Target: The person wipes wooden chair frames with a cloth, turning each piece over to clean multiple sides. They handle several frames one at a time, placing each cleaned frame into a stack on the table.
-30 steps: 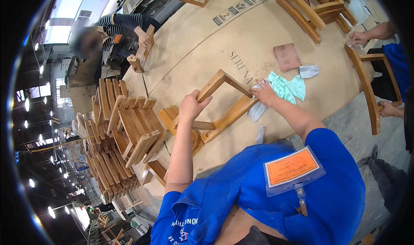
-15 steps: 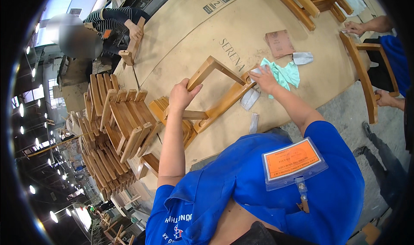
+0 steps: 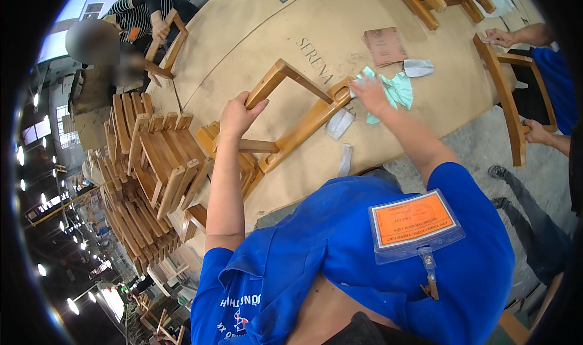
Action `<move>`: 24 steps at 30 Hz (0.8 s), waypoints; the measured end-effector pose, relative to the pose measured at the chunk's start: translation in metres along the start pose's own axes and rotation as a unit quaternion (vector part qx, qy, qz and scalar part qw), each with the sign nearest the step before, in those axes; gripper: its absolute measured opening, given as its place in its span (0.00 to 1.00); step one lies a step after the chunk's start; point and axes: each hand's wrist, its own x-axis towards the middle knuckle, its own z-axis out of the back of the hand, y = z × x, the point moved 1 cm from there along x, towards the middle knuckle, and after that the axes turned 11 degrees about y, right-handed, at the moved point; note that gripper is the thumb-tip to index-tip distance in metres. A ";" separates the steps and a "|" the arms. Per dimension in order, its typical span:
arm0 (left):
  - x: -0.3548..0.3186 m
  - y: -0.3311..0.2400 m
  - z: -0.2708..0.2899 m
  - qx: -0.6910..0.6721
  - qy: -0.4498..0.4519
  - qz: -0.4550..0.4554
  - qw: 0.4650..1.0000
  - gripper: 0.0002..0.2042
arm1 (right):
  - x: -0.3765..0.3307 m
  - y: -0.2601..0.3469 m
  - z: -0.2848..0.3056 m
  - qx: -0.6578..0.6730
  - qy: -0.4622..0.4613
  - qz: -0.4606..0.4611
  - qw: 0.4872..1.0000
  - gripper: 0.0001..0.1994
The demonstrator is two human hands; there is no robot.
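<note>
A varnished wooden frame point(image 3: 310, 128), like a chair's side frame, lies on the cardboard-covered table point(image 3: 243, 60). My left hand point(image 3: 235, 119) is wrapped round its upper corner. At the far end of its long rail, my right hand point(image 3: 369, 95) is pressed down, closed on a grey piece of sandpaper that is mostly hidden under the fingers. A mint-green cloth point(image 3: 398, 90) lies just beyond that hand. Two grey sandpaper pieces, one a folded square point(image 3: 340, 123) and one a narrow strip point(image 3: 345, 159), rest on the near side of the rail.
Brown sandpaper sheets point(image 3: 385, 46) and another grey piece point(image 3: 418, 67) lie farther back. Wooden frames are stacked high point(image 3: 161, 157) at left. Co-workers hold frames at upper left point(image 3: 173, 44) and at right point(image 3: 504, 96). More wooden parts point(image 3: 419, 2) sit at the far right.
The whole view has shifted, moving the table scene left and up. My right hand has stayed at the rail's end, now slightly blurred. The upper-left co-worker's frame has been turned.
</note>
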 end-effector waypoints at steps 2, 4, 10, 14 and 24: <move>0.001 -0.001 0.002 -0.004 -0.006 -0.007 1.000 0.23 | 0.002 0.006 -0.002 0.026 0.030 -0.013 0.999 0.23; 0.001 -0.001 0.003 0.005 -0.011 -0.010 1.000 0.23 | 0.002 0.005 -0.003 0.085 0.054 0.037 0.994 0.23; 0.004 0.001 0.003 -0.013 -0.008 0.004 1.000 0.24 | -0.011 -0.022 -0.003 0.042 0.035 -0.076 0.996 0.20; 0.006 0.004 0.003 0.007 -0.015 -0.013 1.000 0.24 | -0.012 -0.024 -0.003 0.108 0.009 -0.146 0.983 0.21; 0.004 -0.002 0.007 0.000 0.002 0.005 1.000 0.23 | 0.013 0.007 0.002 0.065 0.078 -0.001 0.995 0.25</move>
